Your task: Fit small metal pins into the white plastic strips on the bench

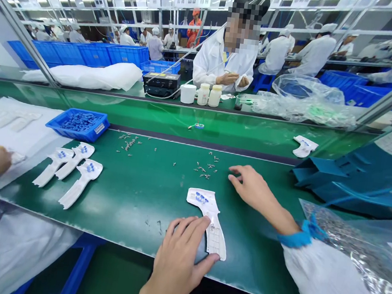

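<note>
Left fingers [197, 230], half-spread, hold white shell [215, 229] near table edge [233, 286]; right fingers [244, 172] parted, empty.

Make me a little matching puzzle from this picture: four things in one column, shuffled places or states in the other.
1. Left hand
2. Right hand
3. Tray
4. White tub

A. Filled with blue pieces
B. Beside two jars
C. Touching a white shell
D. Fingers near loose metal pieces

Pairs: 1-C, 2-D, 3-A, 4-B
</note>
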{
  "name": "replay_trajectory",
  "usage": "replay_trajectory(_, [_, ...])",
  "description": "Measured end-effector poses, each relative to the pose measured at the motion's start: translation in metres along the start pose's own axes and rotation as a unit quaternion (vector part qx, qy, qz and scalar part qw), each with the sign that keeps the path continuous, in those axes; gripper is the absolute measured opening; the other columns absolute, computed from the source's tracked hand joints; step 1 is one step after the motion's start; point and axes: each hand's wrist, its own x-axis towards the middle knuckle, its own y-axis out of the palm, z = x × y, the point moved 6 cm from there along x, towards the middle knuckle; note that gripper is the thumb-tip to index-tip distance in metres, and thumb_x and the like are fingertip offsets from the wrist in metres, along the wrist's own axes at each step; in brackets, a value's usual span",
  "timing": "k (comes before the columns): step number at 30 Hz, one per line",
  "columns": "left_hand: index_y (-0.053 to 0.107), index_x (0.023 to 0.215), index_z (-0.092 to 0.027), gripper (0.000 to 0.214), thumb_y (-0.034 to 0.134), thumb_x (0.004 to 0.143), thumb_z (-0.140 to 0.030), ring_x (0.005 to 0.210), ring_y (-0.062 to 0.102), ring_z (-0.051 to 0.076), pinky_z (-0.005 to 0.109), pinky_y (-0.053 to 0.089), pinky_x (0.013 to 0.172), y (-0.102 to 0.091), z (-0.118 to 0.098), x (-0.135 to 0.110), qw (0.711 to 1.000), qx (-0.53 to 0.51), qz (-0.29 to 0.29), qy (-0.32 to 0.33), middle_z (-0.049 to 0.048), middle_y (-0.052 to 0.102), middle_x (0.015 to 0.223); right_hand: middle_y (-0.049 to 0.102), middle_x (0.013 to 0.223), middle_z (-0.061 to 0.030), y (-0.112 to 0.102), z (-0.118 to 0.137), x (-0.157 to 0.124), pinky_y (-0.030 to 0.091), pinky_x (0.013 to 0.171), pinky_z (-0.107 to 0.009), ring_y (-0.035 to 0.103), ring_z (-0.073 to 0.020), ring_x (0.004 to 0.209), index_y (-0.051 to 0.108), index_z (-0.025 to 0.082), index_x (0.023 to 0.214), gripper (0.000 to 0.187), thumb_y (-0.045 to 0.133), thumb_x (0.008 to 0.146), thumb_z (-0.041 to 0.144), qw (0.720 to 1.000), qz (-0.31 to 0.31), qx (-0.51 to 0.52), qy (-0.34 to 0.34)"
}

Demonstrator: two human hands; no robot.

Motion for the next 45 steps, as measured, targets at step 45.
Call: replay_trajectory(45, [0.047, 0.138, -0.021, 0.051, 0.063, 0.093, -0.039, 0.121, 0.058, 0.026, 0.043, 0.043, 0.103, -0.002, -0.003, 0.001, 1.000, 0.006, -0.007, 0.007, 0.0073, 0.064, 0.133, 0.061, 0.071, -0.0002, 0.013, 0.051, -0.086, 0.035, 0.056, -0.024, 0.051, -0.0138, 0.063, 0.062, 0.019, 0.083, 0.026, 0.050, 0.094, 0.039, 0.932, 0.282, 0.221, -0.051])
